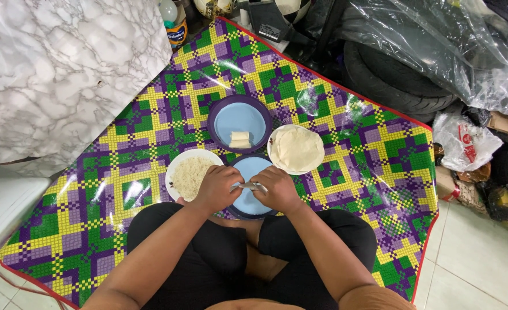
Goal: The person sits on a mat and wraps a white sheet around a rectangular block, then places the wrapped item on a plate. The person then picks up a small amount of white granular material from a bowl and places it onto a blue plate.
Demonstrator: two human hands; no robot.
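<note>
Frame centre: near plate (248, 198) under both hands; noodle plate (188, 172) left, wrapper plate (296, 149) upper right, roll plate (239, 121) above.

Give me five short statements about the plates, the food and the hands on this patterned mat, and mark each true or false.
1. Both hands, the left hand and the right hand, meet over the near blue plate. True.
2. The far blue plate is bare. False: two pale rolled pieces lie on it.
3. The white plate beside the left hand holds a pale shredded filling. True.
4. The round wrappers sit on a plate to the left of the person. False: they are on the right side.
5. The mat is plain red. False: it is purple, green and yellow with a red edge.
</note>
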